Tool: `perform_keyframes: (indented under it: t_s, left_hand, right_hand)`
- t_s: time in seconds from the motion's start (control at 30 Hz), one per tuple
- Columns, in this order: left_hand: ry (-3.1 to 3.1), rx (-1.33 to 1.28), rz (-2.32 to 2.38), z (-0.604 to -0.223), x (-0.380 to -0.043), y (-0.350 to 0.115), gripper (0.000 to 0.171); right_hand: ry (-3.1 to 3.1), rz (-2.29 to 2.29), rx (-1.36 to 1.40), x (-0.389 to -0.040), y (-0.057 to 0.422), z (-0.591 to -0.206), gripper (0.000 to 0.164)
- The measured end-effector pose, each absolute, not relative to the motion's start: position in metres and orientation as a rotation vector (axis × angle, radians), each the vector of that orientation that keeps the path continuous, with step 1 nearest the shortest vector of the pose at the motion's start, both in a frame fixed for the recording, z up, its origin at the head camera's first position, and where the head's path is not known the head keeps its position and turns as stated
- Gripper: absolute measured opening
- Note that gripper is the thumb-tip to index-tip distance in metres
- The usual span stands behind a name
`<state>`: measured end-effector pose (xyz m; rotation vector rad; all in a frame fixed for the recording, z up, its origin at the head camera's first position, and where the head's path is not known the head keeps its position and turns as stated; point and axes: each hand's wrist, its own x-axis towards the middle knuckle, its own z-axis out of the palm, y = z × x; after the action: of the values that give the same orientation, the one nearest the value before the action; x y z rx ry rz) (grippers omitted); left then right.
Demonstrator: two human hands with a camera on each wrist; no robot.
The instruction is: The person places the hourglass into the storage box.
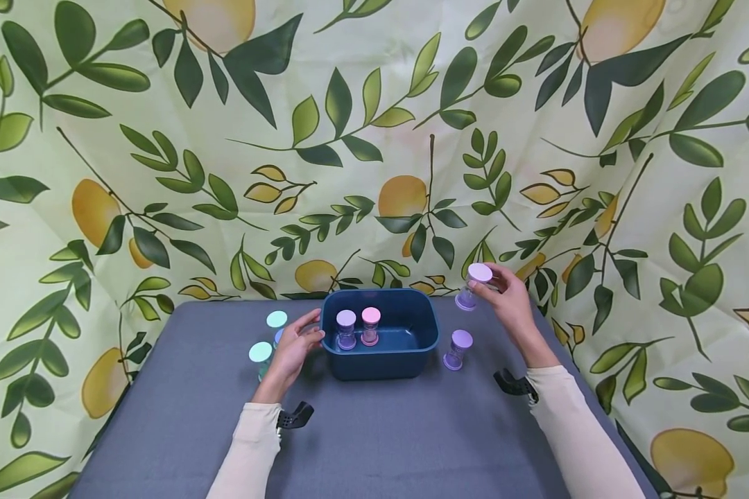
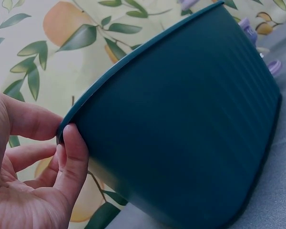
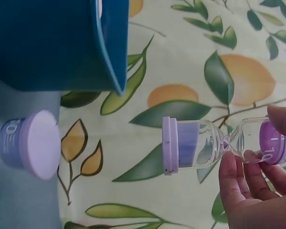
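Note:
My left hand (image 1: pixel 293 352) pinches the left rim of a dark blue plastic bin (image 1: pixel 381 367) between thumb and fingers, plain in the left wrist view. Inside the bin, a purple-capped sand timer (image 1: pixel 346 319) and a pink one (image 1: pixel 371 317) stand upright side by side. Off to the right, my right hand (image 1: pixel 507 305) holds another purple sand timer (image 3: pixel 186 143) by one end, raised over the table. Purple sand and a printed 10 show near the fingers. A further purple sand timer (image 1: pixel 457 349) stands on the table between bin and right hand.
Left of the bin stand two green-capped sand timers (image 1: pixel 261 353), with a blue one (image 1: pixel 278 337) mostly hidden behind my left hand. A grey cloth covers the table (image 1: pixel 374 436). Behind it hangs a leaf-and-fruit patterned curtain (image 1: pixel 362 173), close to the table's back edge.

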<state>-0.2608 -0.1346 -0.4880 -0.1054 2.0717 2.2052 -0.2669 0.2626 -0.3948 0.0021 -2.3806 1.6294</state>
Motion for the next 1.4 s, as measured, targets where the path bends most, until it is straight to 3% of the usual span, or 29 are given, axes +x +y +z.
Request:
perform_keyframes:
  t_s: [0.87, 1.4]
  left_hand:
    - [2.056, -0.074, 2.237, -0.488, -0.261, -0.135, 0.055]
    - [2.075, -0.103, 2.213, -0.486, -0.26, -0.133, 0.055]
  right_hand:
    - [-2.326, 1.809, 0.17, -0.275, 0.202, -0.385, 0.053]
    - [-2.34, 1.847, 0.144, -0.279, 0.165, -0.403, 0.052]
